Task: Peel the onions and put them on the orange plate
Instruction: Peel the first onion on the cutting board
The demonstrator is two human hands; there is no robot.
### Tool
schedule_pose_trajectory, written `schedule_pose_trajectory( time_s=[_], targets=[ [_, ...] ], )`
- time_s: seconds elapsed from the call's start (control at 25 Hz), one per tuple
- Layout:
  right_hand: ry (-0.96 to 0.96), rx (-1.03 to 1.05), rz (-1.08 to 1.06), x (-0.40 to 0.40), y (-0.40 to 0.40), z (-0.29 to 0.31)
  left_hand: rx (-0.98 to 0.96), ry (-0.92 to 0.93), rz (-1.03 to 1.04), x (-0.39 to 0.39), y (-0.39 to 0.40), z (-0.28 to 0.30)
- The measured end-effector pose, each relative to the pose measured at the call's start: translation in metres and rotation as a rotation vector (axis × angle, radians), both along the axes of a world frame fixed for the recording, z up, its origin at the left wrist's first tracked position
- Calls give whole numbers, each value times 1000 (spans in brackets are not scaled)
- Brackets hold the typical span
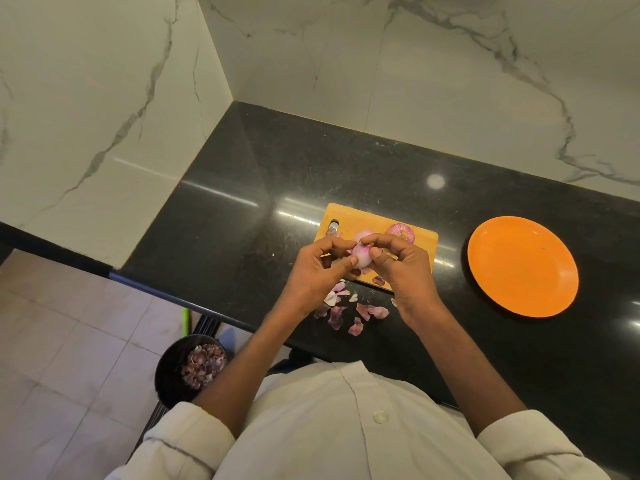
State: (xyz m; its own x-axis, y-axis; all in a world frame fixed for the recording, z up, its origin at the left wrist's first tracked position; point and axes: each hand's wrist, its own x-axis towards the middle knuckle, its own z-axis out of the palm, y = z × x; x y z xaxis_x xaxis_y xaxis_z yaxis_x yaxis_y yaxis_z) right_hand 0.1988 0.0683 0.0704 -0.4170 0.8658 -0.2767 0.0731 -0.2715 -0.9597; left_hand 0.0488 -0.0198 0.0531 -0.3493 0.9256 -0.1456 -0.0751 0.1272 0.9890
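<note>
Both hands, left hand [320, 268] and right hand [398, 263], pinch one onion [360, 255] above cutting board's [424, 239] front edge; second onion [400, 232] at back edge; orange plate [523, 266] bare.

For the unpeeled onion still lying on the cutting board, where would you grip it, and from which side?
Probably from above and the right: the unpeeled onion lies alone at the far right corner of the cutting board, beyond the right hand. It looks roundish, so thumb and fingers should span its widest part on opposite sides. Both hands currently hold the other onion, so one must free up first.
</note>
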Motion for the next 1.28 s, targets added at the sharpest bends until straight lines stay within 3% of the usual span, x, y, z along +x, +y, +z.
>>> schedule_pose_trajectory(
  time_s=[0.28,0.4,0.52,0.64,0.76,1.12,1.28],
  targets=[
    [-31,84,-7,-7,-8,5,-41,341,144,14,5,7],
    [-12,102,-4,-8,-8,6,-56,271,202,14,6,8],
    [11,84,-32,-4,-3,2,-43,92,150,12,6,13],
    [53,-5,-16,-1,0,2,-13,34,121,12,6,15],
    [108,-61,-2,-1,-1,7,-8,34,110,11,5,13],
    [7,85,7,1,-1,5,59,239,106,13,2,10],
    [-1,183,56,-1,-4,6,-7,204,189,14,2,5]
  ],
)
